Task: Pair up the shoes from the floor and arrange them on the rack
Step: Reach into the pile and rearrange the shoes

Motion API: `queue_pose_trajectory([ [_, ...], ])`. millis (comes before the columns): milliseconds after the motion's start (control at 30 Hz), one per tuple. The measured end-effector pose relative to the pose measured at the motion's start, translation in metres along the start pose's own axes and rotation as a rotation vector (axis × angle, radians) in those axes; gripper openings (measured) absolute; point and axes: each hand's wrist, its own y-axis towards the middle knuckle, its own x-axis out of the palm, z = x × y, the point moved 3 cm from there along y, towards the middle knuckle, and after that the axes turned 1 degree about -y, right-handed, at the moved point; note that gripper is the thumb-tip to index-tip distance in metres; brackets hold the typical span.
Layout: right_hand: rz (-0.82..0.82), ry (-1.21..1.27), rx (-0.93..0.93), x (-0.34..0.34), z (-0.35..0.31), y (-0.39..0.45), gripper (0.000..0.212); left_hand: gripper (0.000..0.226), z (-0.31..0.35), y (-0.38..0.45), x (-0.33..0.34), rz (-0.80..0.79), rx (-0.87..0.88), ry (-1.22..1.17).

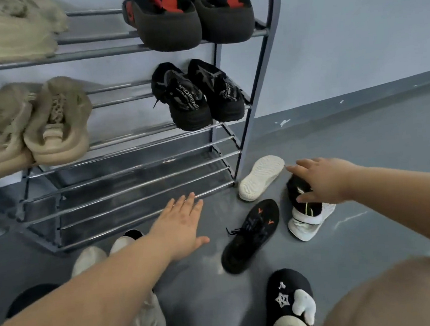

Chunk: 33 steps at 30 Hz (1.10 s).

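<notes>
Four pairs already sit on the rack [119, 51]; about seven loose shoes left. Left hand [180, 226] hovers flat, empty. Right hand [323, 181] presses the black-and-white sneaker [306, 219], thumb maybe hooking it, white shoe [260, 178] just beyond.

A plain pale blue painted wall [353, 31] rises well beyond the right hand [323, 181]. Along its foot runs a darker grey-blue skirting band [359, 96], flecked with small white paint chips [285, 122] above and slightly left of that hand.
</notes>
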Motion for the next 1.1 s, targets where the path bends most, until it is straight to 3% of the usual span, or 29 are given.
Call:
queue_pose_trajectory([
  [233,-0.083,0.079,0.009,0.059,0.021,0.048,0.08,0.079,0.022,0.062,0.019,-0.113,0.042,-0.093],
  [567,-0.224,0.222,-0.087,0.146,-0.008,0.123,0.079,0.077,0.041,0.127,0.085,-0.335,0.04,-0.187],
  [733,-0.209,0.282,-0.097,0.157,-0.013,0.16,0.079,0.078,0.048,0.174,0.09,-0.326,0.02,-0.278],
  [1100,-0.069,0.333,-0.133,0.143,0.001,0.249,0.066,0.071,0.049,0.255,0.1,-0.241,-0.224,-0.776],
])
